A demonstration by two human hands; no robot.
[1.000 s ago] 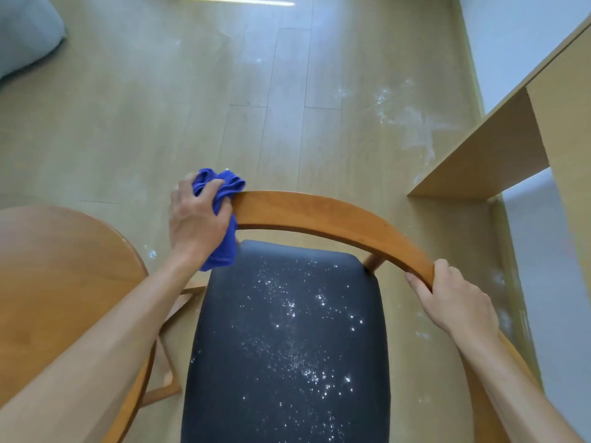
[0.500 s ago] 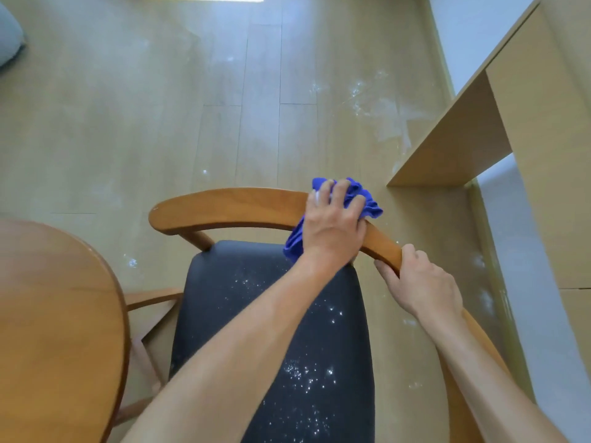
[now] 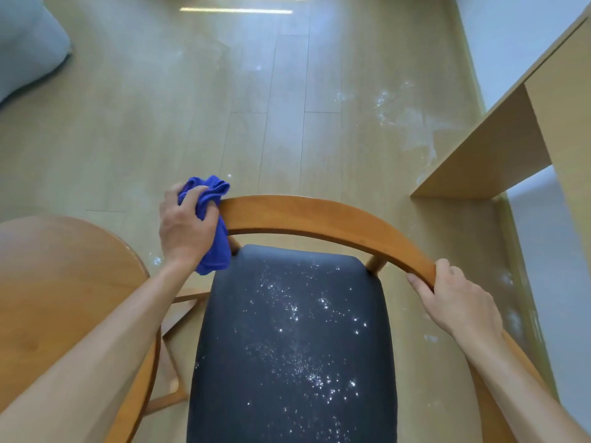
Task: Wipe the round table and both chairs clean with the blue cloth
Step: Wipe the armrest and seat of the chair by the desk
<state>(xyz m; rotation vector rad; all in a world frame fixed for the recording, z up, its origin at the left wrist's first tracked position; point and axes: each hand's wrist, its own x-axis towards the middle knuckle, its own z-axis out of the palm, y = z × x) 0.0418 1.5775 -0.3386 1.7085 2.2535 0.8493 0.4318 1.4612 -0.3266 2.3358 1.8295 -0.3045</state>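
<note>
A wooden chair [image 3: 319, 219] with a curved back rail stands below me. Its dark seat [image 3: 294, 346] is speckled with white crumbs. My left hand [image 3: 185, 228] grips the bunched blue cloth [image 3: 211, 225] and presses it over the left end of the rail. My right hand [image 3: 454, 302] grips the rail at its right side, fingers curled round the wood. The round wooden table [image 3: 57, 298] lies at the left, partly under my left forearm.
A light wooden desk [image 3: 511, 142] juts in from the right along a white wall. White dust marks the floor [image 3: 409, 123] near the desk. A grey cushion [image 3: 25, 49] shows at the top left corner.
My left hand slid the cloth from the left end of the rail to the right near my right hand, then back to the left end. My right hand kept its grip.
</note>
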